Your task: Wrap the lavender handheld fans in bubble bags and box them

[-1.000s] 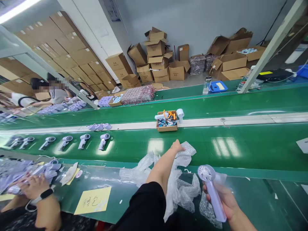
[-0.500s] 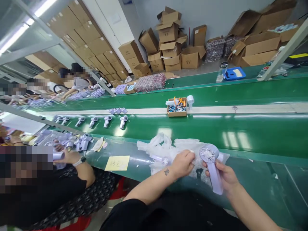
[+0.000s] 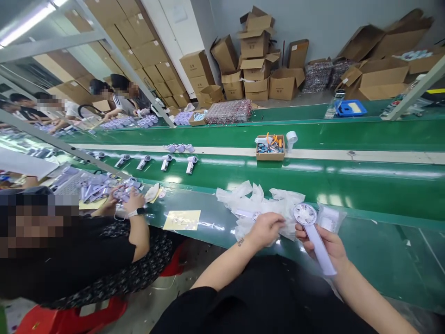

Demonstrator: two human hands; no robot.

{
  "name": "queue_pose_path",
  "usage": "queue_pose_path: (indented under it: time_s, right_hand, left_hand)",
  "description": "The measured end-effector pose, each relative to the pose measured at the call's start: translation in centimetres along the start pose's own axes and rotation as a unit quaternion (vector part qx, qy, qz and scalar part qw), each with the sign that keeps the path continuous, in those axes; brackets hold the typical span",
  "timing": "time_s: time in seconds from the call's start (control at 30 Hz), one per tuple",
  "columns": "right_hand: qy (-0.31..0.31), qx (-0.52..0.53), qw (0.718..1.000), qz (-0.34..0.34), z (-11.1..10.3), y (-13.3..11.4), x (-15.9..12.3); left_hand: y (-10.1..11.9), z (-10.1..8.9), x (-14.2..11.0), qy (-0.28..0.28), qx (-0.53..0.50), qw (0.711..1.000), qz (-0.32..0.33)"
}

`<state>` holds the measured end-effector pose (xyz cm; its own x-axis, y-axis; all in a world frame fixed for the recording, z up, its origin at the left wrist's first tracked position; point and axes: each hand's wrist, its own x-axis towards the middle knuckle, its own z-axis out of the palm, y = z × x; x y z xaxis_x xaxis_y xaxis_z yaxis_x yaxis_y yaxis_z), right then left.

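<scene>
In the head view, the main risk judged is a dropped fan: the handheld fan (image 3: 318, 246) is raised near the close edge of the counter (image 3: 212, 215), head to the far left and handle end towards the near right, and a slack grip on its smooth handle could let it slide out. A second risk lies in the loose plastic wrap (image 3: 250, 197) heaped on the far side of the left hand (image 3: 267, 229): a second fan (image 3: 245, 214) lies among it, so a tug on the wrap could drag that fan along or scuff it. A clear packet (image 3: 332, 218) sits just beyond the right hand (image 3: 325, 243) and could be knocked by a careless turn of the wrist. As to the hands: the right is closed round the upper handle of the handheld fan, thumb on one side and fingers on the other. The left is partly curled, its fingertips brought near one another just left of the fan head; whether they pinch an edge of wrap or nothing cannot be told.
</scene>
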<state>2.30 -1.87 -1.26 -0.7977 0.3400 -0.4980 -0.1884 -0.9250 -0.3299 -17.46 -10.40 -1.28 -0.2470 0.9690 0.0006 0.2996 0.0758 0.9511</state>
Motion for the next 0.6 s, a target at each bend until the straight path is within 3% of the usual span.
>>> queue_pose_path:
  time_s: [0.07, 0.13, 0.23, 0.33, 0.4, 0.47, 0.6]
  right_hand:
    - [0.015, -0.025, 0.999, -0.018, 0.0, 0.2, -1.0]
    - [0.003, -0.060, 0.998, -0.033, 0.3, 0.7, -1.7]
    - [-0.020, -0.122, 0.992, -0.021, 1.5, 1.6, -1.7]
    - [-0.025, -0.162, 0.986, -0.027, 2.5, 2.2, -1.0]
    - [-0.023, -0.167, 0.985, -0.033, 2.5, 2.2, -0.8]
    - [0.003, -0.151, 0.988, -0.037, 1.6, 1.9, -1.1]
    - [0.041, -0.023, 0.997, -0.057, -1.8, 1.0, -1.7]
  left_hand:
    - [0.0, -0.8, -0.2, 0.066, -0.065, 0.994, -0.063]
    - [0.5, -1.3, -0.5, 0.090, -0.097, 0.988, -0.081]
    - [1.5, -1.0, -1.2, 0.038, -0.113, 0.991, -0.056]
    - [1.6, -0.6, -2.0, 0.020, -0.189, 0.977, -0.100]
    - [1.2, -0.9, -2.0, 0.065, -0.276, 0.948, -0.145]
    - [0.8, -1.9, -1.6, 0.102, -0.386, 0.900, -0.176]
    - [0.4, -4.5, 0.1, 0.066, -0.552, 0.810, -0.186]
